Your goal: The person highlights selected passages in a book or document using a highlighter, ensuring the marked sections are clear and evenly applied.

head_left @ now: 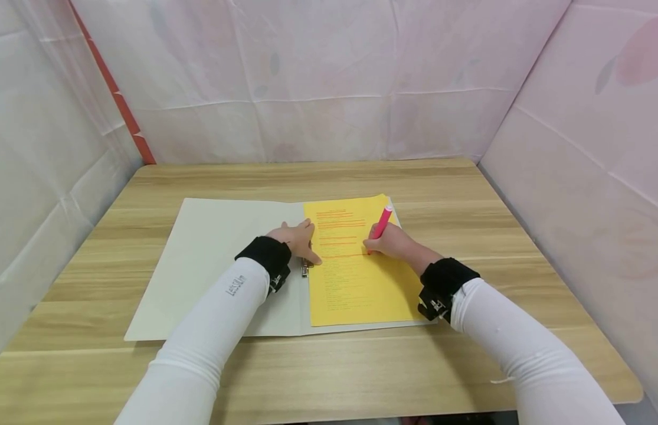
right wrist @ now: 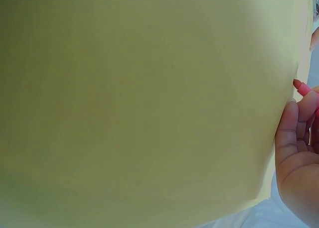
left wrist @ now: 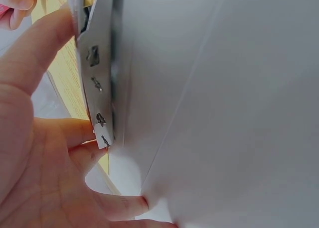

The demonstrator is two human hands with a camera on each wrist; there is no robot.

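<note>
Right hand (head_left: pixel 392 242), mid-frame, fingers curled round pink highlighter (head_left: pixel 382 222) on yellow sheet (head_left: pixel 360 283). Left hand (head_left: pixel 299 239) beside it, fingers straight, pressing folder (head_left: pixel 212 248).

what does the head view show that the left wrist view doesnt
Only the head view shows the whole layout: the open folder on the wooden table, the right hand holding the pink pen on the yellow sheet, with red lines across its upper part.

Only the left wrist view shows the metal clip close up, with its small punched slots, and the left hand's fingers touching its edge.

Both show the left hand resting by the clip, the folder and yellow paper.
</note>
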